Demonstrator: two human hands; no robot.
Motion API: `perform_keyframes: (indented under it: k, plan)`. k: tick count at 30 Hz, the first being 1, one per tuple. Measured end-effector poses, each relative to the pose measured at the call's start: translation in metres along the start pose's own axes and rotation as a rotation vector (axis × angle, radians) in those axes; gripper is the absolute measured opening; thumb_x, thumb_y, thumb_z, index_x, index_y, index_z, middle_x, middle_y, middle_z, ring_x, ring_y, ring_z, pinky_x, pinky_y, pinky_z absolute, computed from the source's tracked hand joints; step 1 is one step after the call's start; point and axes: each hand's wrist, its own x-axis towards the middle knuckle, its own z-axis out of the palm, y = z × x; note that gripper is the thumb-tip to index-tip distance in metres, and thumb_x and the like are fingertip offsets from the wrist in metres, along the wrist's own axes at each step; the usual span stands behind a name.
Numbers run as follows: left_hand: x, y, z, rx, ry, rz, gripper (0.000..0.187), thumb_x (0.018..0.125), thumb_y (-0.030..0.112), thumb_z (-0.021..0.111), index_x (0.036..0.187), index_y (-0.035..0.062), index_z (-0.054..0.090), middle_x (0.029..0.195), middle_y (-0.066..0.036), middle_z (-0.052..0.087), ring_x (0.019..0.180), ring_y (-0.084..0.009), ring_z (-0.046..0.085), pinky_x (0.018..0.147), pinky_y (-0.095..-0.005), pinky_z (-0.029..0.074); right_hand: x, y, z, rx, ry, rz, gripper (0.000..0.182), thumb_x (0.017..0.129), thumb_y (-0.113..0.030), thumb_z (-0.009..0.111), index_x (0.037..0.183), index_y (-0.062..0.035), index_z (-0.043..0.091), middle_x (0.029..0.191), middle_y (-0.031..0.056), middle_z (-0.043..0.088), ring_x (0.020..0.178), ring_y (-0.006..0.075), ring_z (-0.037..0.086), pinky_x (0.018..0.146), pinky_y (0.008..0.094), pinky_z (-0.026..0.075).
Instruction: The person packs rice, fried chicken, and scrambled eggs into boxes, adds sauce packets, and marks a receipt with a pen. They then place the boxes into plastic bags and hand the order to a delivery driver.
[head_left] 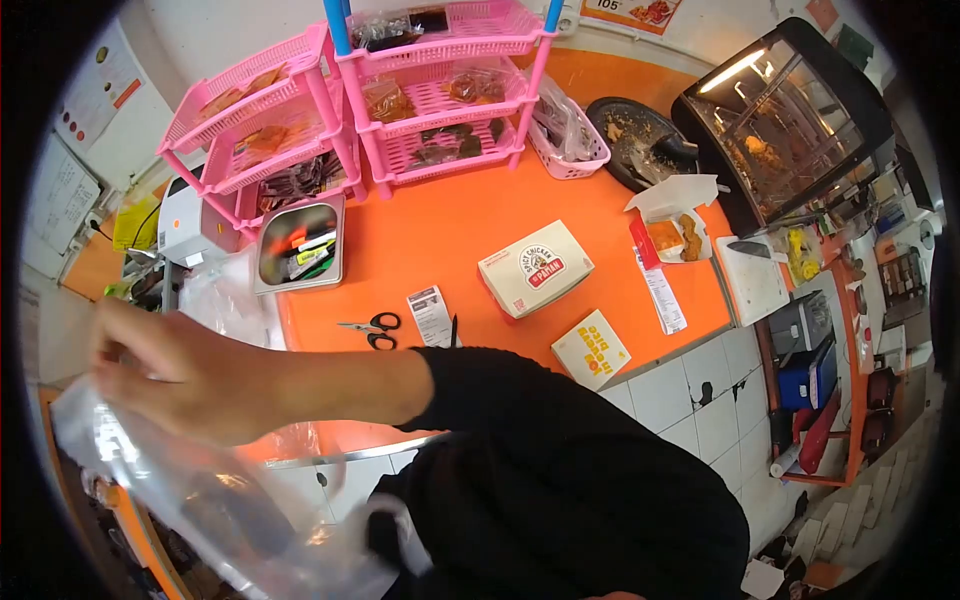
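My right hand [175, 375], in a black sleeve, reaches across to the left of the head view with its fingers closed. It grips the top of a clear plastic bag [230, 510], which hangs down to the lower left, blurred in part. I cannot make out whether the bag holds anything. My left hand is not in view. Just beyond my right forearm, black-handled scissors [381, 322], a printed receipt [430, 317] and a dark pen [454, 331] lie on the orange table [420, 230]. A closed chicken box [535, 270] and a smaller closed box [591, 350] stand farther right.
Pink shelves [440, 90] with packets line the back. A metal container [300, 245] holds markers. An open box [676, 235] with fried food sits near another receipt [662, 297]. A pink basket [570, 150], black pan [635, 140] and lit display warmer [785, 125] stand at the back right.
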Motion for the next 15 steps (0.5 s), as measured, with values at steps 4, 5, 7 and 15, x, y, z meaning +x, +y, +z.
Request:
perform_keyframes:
  k: [4, 5, 7, 15]
  plan:
    - [-0.023, 0.037, -0.038, -0.369, -0.03, -0.284, 0.1, 0.068, 0.072, 0.053, 0.134, -0.0009, 0.035, 0.124, -0.02, 0.049, 0.11, -0.0319, 0.052, 0.091, -0.0457, 0.044, -0.049, 0.022, -0.024, -0.058, 0.018, 0.196, 0.018, 0.093, -0.018, 0.046, 0.094, -0.0025, 0.038, 0.077, 0.0136, 0.053, 0.071, 0.0222, 0.057, 0.061, 0.0371, 0.042]
    - [-0.029, 0.043, -0.047, -0.469, -0.048, -0.364, 0.101, 0.068, 0.073, 0.052, 0.134, -0.0009, 0.035, 0.125, -0.02, 0.049, 0.11, -0.0318, 0.052, 0.091, -0.0458, 0.044, -0.058, 0.029, -0.024, -0.165, 0.026, 0.302, 0.017, 0.093, -0.018, 0.046, 0.094, -0.0032, 0.039, 0.074, 0.0148, 0.054, 0.068, 0.0271, 0.057, 0.059, 0.0385, 0.042]
    - [-0.044, 0.057, -0.062, -0.651, -0.109, -0.527, 0.103, 0.067, 0.076, 0.05, 0.134, -0.0009, 0.035, 0.125, -0.02, 0.049, 0.111, -0.0316, 0.051, 0.091, -0.0459, 0.044, -0.075, 0.04, -0.018, -0.237, 0.006, 0.399, 0.017, 0.093, -0.019, 0.046, 0.094, -0.0039, 0.039, 0.072, 0.0161, 0.054, 0.065, 0.0321, 0.058, 0.057, 0.0398, 0.042]
    - [-0.087, 0.121, -0.15, -0.666, -0.421, -0.653, 0.117, 0.062, 0.088, 0.037, 0.133, -0.005, 0.035, 0.128, -0.023, 0.047, 0.114, -0.0324, 0.051, 0.089, -0.0481, 0.045, -0.088, 0.075, 0.032, -0.448, -0.365, 0.507, 0.013, 0.092, -0.019, 0.047, 0.094, -0.0061, 0.045, 0.064, 0.0179, 0.057, 0.058, 0.0351, 0.059, 0.051, 0.0434, 0.042]
